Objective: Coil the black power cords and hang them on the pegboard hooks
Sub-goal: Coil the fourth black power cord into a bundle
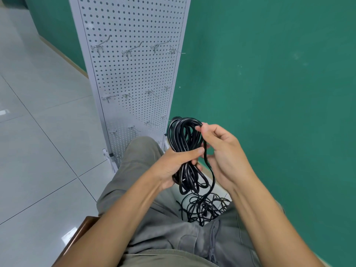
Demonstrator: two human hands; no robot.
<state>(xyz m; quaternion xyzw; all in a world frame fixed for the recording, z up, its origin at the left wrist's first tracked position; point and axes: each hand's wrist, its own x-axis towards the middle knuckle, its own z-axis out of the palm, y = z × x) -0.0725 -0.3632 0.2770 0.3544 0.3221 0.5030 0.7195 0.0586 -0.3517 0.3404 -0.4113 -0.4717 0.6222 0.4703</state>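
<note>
A coil of black power cord (184,137) stands upright in front of my knees. My left hand (179,162) grips the coil round its middle, thumb across the strands. My right hand (217,145) pinches a loop at the coil's top right, and a loose strand runs down past its fingers. That strand leads to a tangled heap of black cord (204,207) on the floor between my legs. The white pegboard (133,74) stands just beyond, with bare metal hooks (133,50) in several rows.
I sit on a brown wooden chair (81,234), grey trousers in view. A green wall (269,83) rises at the right behind the pegboard. Pale floor tiles (38,132) spread out to the left. The pegboard's feet (110,158) stand near my left knee.
</note>
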